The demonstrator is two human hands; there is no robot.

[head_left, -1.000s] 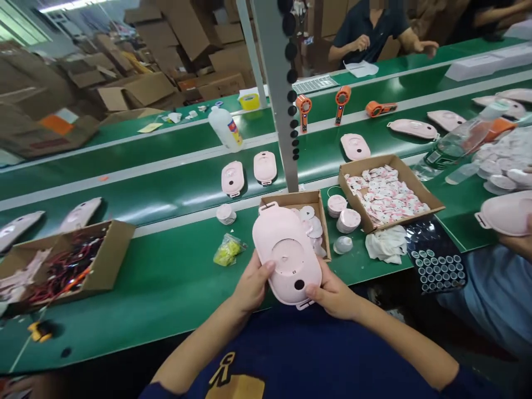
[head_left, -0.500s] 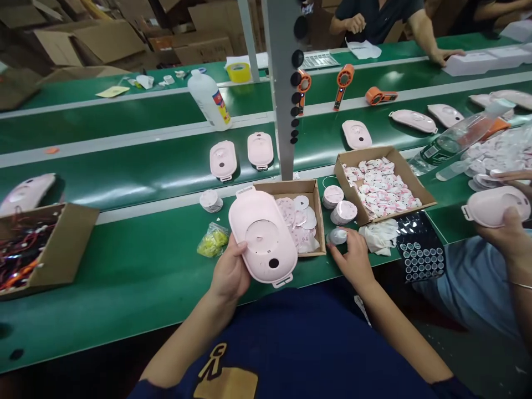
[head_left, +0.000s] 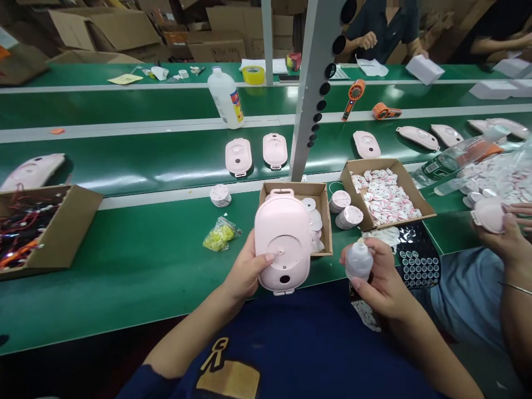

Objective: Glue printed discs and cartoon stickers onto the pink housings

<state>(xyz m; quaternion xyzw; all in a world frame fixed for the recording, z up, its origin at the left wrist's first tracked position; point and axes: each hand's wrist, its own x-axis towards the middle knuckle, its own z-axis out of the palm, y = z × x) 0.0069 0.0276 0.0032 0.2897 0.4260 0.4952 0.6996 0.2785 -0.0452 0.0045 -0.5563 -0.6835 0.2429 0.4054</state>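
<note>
My left hand (head_left: 244, 272) gripped the pink shell (head_left: 282, 221), my right hand (head_left: 386, 285) the small bottle (head_left: 359, 262). Hard squeezing risked leaks.

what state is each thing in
Pale pink oval plastic casing: held, left hand, recess visible
Small translucent plastic bottle: in right hand, nozzle up
Large white plastic bottle: standing
Brown cardboard box of wires: open
Brown cardboard tray of white-pink pieces: open, filled
Clear bag of yellow pieces: lying, closure unclear

The head-worn camera looks forward and steeply down past the wearer's shirt (head_left: 311, 343), the left hand (head_left: 245, 271) and right hand (head_left: 386, 282) near, the bench (head_left: 145, 244) beyond, cartons (head_left: 220, 47) farthest, at the top.
</note>
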